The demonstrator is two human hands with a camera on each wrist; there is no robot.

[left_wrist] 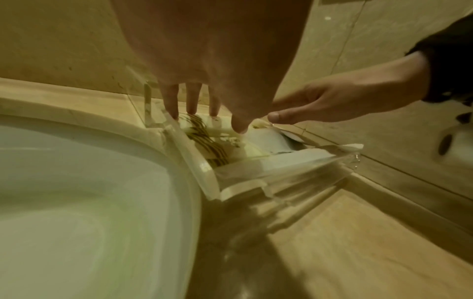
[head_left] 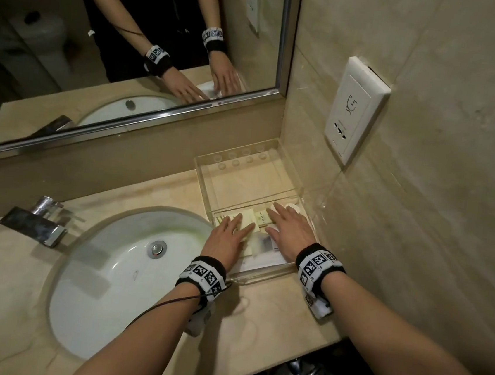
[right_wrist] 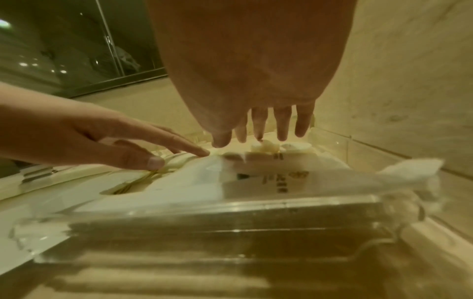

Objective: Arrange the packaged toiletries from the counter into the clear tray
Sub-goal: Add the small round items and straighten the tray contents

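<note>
A clear tray [head_left: 264, 273] sits in the counter's back right corner, against the wall. Its near compartment holds several packaged toiletries: cream boxes [head_left: 250, 216], a white sachet [head_left: 261, 245] and a round white item [head_left: 294, 207]. My left hand [head_left: 232, 228] lies flat on the left packets with straight fingers. My right hand [head_left: 290, 228] lies flat over the right ones. In the left wrist view the left fingers [left_wrist: 193, 101] touch a striped packet [left_wrist: 202, 137]. In the right wrist view the right fingers [right_wrist: 282, 125] reach over a printed white packet [right_wrist: 268, 178]. The tray's far compartment [head_left: 247, 181] holds nothing.
A white sink [head_left: 128, 266] lies just left of the tray, with a chrome faucet [head_left: 37, 223] behind it. A mirror [head_left: 133, 38] spans the back wall. A socket plate [head_left: 355, 113] is on the right wall. The counter's front edge [head_left: 268, 357] is near my forearms.
</note>
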